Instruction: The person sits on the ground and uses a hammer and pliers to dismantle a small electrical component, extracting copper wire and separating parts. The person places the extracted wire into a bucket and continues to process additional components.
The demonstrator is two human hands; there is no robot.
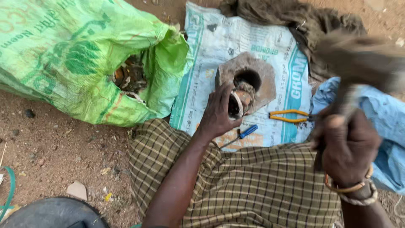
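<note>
At frame centre the left hand [219, 114] grips a rusty ring-shaped metal part [238, 103] against a holed stone block [247, 80] on a printed white sack [219, 46], while the right hand [346, 147] at right is fisted round a hammer [358, 59] (blurred), yellow-handled pliers [289, 116] between them

Ring-shaped metal part [237, 104]: rusty, round, pale rim, dark hollow, stood on edge and tilted, gripped by left hand [219, 113], pressed against stone block. Stone block [247, 82]: grey-brown, rough, irregular, dark round hole through middle, lying on printed white sack. Hammer [358, 63]: raised in right hand [346, 147], motion-blurred, brownish head at upper right, handle running down into closed fist, well above and right of block. Exact head shape unclear through blur.
</note>
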